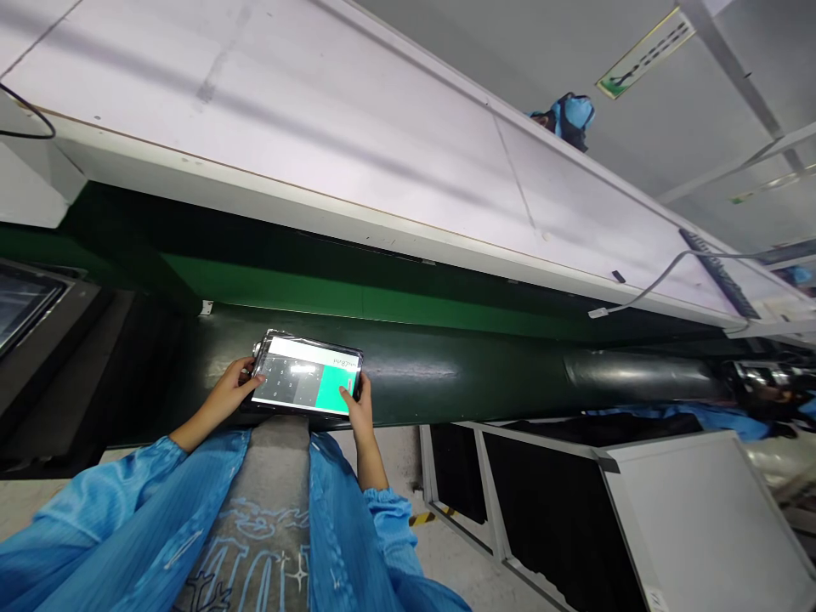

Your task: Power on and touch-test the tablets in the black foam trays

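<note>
A tablet [294, 387] with a black rim is held flat in front of my body, low over the dark green work surface. Its lit screen shows a dark number pad, a white strip with digits and a green block. My left hand [237, 384] grips its left end, thumb on the front face. Around the right end closes my right hand [358, 399], its thumb resting on the green part of the screen. The fingers under the tablet are hidden on both sides.
A long white shelf [357, 127] runs across above the dark green bench [459, 374]. A grey cable [656, 280] with a white plug hangs over the shelf at right. Black foam-like blocks [70, 365] stand at left. A framed cart [535, 501] stands at lower right.
</note>
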Available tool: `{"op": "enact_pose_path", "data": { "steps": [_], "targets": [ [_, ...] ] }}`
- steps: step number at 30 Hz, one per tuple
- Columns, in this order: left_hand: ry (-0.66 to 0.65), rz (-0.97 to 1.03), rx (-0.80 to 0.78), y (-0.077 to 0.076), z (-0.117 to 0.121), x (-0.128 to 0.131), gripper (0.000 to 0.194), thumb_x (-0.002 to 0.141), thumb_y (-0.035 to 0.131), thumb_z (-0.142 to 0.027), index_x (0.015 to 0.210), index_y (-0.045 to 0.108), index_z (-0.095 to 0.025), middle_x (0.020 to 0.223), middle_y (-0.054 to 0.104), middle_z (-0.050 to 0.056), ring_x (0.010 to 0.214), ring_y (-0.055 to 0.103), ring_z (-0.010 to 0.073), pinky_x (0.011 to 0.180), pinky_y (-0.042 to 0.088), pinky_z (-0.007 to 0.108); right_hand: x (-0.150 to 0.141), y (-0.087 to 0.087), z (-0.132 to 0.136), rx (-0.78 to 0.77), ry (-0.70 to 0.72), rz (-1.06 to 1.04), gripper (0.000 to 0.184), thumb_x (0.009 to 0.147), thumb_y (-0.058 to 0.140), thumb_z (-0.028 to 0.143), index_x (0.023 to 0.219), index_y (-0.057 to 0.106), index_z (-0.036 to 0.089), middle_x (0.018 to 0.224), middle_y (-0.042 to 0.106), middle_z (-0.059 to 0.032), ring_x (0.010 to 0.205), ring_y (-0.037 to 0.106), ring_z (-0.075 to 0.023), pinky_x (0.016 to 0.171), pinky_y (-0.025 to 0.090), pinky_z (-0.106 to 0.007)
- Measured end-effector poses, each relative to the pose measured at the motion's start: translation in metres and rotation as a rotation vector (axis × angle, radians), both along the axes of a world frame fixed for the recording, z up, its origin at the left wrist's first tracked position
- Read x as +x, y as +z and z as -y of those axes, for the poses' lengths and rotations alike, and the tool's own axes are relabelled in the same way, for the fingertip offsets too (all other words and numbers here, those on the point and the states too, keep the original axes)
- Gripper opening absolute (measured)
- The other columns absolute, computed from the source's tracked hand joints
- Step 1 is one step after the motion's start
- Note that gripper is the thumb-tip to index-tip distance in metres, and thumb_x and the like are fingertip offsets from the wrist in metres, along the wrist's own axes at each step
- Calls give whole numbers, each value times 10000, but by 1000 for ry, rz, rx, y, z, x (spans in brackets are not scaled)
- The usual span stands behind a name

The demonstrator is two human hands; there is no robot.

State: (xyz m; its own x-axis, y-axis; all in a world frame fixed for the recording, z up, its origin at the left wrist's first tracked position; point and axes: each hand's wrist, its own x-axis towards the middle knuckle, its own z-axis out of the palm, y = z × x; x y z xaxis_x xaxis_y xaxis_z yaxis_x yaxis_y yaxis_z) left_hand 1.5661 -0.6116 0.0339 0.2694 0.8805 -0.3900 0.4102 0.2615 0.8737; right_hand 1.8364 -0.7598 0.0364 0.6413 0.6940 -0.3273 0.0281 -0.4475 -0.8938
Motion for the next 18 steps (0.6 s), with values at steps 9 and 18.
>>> {"op": "enact_pose_path", "data": {
  "steps": [9,18],
  "targets": [
    [-5,1,-1,-3,2,-1,675,675,647,-668,1146,588,-188,1090,610,91,874,616,245,864,504,423,-29,27,-8,-60,286,491,1101,645,803,527,1556,266,220,1657,91,-144,1515,62,-416,1171,87,-650],
    [53,43,-39,5,-1,0,770,602,629,-772,1094,637,-179,1067,635,101,845,633,250,889,509,439,28,9,-24,-33,-90,274,746,863,513,541,1473,400,127,1536,407,-179,1430,361,-298,1176,259,-482]
  ]
}}
